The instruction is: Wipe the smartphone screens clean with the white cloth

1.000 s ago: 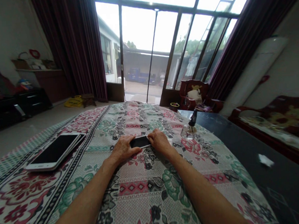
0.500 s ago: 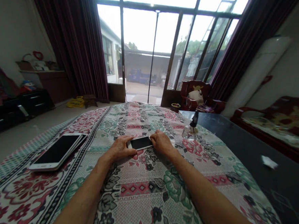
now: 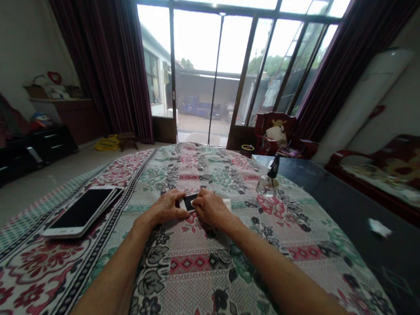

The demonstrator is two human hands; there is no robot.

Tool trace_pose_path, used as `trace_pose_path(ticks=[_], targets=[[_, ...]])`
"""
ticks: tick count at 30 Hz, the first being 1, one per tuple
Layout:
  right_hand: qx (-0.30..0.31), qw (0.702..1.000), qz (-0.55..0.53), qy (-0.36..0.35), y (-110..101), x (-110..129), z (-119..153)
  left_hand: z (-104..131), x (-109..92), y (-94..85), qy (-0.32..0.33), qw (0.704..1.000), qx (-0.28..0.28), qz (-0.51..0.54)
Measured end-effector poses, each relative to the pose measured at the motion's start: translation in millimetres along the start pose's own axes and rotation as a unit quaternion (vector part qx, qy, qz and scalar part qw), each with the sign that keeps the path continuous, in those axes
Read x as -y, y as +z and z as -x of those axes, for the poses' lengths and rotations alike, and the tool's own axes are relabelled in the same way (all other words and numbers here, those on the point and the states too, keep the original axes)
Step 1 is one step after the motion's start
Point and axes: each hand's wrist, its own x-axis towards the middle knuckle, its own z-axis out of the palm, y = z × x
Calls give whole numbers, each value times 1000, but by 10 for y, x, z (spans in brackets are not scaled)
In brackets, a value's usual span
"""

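Observation:
A white smartphone with a dark screen (image 3: 189, 203) lies on the flowered tablecloth in front of me. My left hand (image 3: 168, 206) grips its left end, thumb on the near edge and fingers on the far edge. Over the right part of the screen sits my right hand (image 3: 211, 207), its fingers bunched in a pinch; anything inside them is too small to make out. Beside that hand shows a piece of something white (image 3: 228, 203), partly hidden. Further left, a larger white smartphone (image 3: 80, 212) rests on top of another phone (image 3: 112, 199).
A clear glass bottle (image 3: 265, 186) with a black pump top stands to the right on the tablecloth (image 3: 205, 297). Past it is a dark table (image 3: 336, 211) with a crumpled white scrap (image 3: 379, 227). Wooden chairs and glass doors are beyond.
My right hand has slid left from the phone's right end onto its screen, covering more of it. My left hand keeps its hold on the phone's left end.

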Motion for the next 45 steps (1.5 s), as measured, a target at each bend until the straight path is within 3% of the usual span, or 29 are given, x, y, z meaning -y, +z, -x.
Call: trace_pose_path(ticks=[5,14,24,36,41,45], targets=[[-10,999,-16,-46,87,70,-80,3,-50,-24,-7,1000,7,-9],[-26,988,59,139,-13,-254,-90,2,-40,-22,-32,999,4,-16],[-2,1000,-3,-6,39,70,-16,2,-12,-8,-23,999,-7,-22],[-69,974,55,207,-42,-465,-18,-26,-116,4,-72,992,-19,-100],[-60,969,46,236,11,-545,-46,-29,-193,-32,-73,992,33,-94],[-61,969,36,235,35,-586,-75,-31,-222,-37,-47,996,35,-66]])
